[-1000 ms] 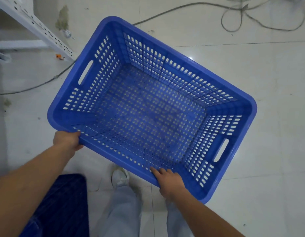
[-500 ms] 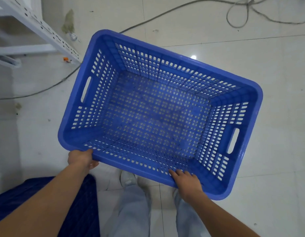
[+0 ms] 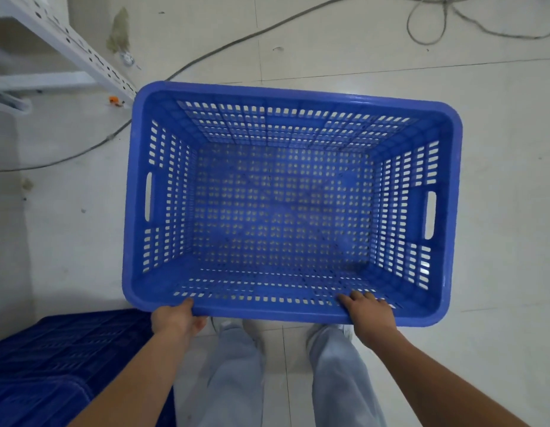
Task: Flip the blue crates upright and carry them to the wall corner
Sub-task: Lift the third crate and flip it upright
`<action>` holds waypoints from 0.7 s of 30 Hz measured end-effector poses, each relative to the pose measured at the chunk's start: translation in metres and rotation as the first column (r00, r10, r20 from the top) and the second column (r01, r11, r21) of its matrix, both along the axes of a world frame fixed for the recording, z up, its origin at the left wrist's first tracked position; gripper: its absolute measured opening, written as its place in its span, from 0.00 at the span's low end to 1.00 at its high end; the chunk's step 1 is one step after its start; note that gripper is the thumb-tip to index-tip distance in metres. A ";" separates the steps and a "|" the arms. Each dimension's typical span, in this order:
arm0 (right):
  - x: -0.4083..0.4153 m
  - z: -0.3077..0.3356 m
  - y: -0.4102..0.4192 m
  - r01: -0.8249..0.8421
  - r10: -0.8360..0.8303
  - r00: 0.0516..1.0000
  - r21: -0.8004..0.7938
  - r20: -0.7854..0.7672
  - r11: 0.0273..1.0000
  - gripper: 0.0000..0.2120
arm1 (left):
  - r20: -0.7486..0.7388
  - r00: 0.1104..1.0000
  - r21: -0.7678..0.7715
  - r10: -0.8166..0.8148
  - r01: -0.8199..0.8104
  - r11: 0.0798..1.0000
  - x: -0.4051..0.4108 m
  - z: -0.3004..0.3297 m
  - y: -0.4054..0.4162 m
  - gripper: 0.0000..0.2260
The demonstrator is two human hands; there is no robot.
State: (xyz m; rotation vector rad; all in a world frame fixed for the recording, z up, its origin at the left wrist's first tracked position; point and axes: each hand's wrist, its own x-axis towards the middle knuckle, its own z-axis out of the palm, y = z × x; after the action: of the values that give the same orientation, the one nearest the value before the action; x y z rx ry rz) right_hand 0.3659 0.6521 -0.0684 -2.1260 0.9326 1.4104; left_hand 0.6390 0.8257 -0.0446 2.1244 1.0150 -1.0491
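Blue crate [image 3: 286, 204]: upright, open side up, held above the tiled floor [image 3: 498, 149] before the person's legs. Left hand [image 3: 175, 318] and right hand [image 3: 370, 312]: each grip curled over the near long rim, side handles unused. Second blue crate [image 3: 51, 365]: at lower left, orientation unclear. Risk: far edge likely to sag or slip from a one-sided hold; cables [image 3: 206, 53] may trip.

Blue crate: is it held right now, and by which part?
Yes. Both hands grip the blue crate by its near long rim: left hand near the left corner, right hand toward the right.
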 end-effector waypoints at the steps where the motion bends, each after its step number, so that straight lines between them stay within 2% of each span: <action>1: -0.003 0.000 -0.003 -0.012 0.012 1.000 -0.008 -0.012 1.000 0.29 | -0.009 1.000 0.002 0.008 -0.008 1.000 -0.006 0.000 0.002 0.16; 9: -0.021 0.000 -0.011 -0.069 0.068 0.997 -0.031 -0.049 0.997 0.31 | -0.133 0.990 0.016 0.039 -0.038 0.999 -0.034 -0.001 0.018 0.16; 11: -0.023 -0.002 -0.010 -0.066 0.065 0.997 -0.029 -0.041 0.997 0.30 | -0.194 0.981 0.055 -0.010 0.022 0.998 -0.033 0.002 0.015 0.13; 13: -0.020 -0.003 -0.012 -0.044 0.045 0.997 0.028 -0.056 0.999 0.30 | -0.296 0.939 0.102 -0.176 0.214 0.971 -0.025 0.008 0.015 0.12; 14: -0.018 -0.003 -0.017 -0.005 0.013 0.997 0.090 -0.077 0.996 0.32 | -0.362 0.879 0.109 -0.309 0.369 0.923 -0.019 0.013 0.016 0.13; 15: -0.014 -0.002 -0.024 0.050 -0.033 0.994 0.172 -0.104 0.984 0.34 | -0.415 0.779 0.105 -0.470 0.554 0.826 -0.010 0.018 0.017 0.14; 16: -0.009 0.001 -0.034 0.119 -0.087 0.987 0.260 -0.133 0.958 0.35 | -0.434 0.634 0.101 -0.640 0.740 0.665 0.002 0.022 0.017 0.14; 17: -0.003 0.004 -0.046 0.182 -0.140 0.979 0.332 -0.147 0.926 0.34 | -0.411 0.465 0.118 -0.784 0.880 0.460 0.015 0.025 0.016 0.13; 18: 0.003 0.008 -0.058 0.241 -0.207 0.970 0.369 -0.131 0.897 0.30 | -0.360 0.310 0.172 -0.880 0.949 0.264 0.029 0.028 0.012 0.11; 19: 0.008 0.011 -0.071 0.323 -0.321 0.945 0.360 -0.067 0.875 0.25 | -0.295 0.221 0.247 -0.930 0.958 0.149 0.043 0.030 0.006 0.11; 20: 0.013 0.016 -0.085 0.441 -0.474 0.880 0.303 0.041 0.845 0.20 | -0.215 0.194 0.316 -0.957 0.941 0.119 0.056 0.033 -0.002 0.11; 21: 0.018 0.019 -0.098 0.569 -0.604 0.777 0.213 0.178 0.794 0.16 | -0.123 0.197 0.377 -0.973 0.916 0.138 0.068 0.035 -0.010 0.12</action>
State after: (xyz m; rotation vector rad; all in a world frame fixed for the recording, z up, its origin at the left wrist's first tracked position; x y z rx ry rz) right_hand 0.3836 0.5538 -0.0490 -1.6270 1.2140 0.8509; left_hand 0.7069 0.8160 -0.0101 3.1997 -0.5667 -1.1813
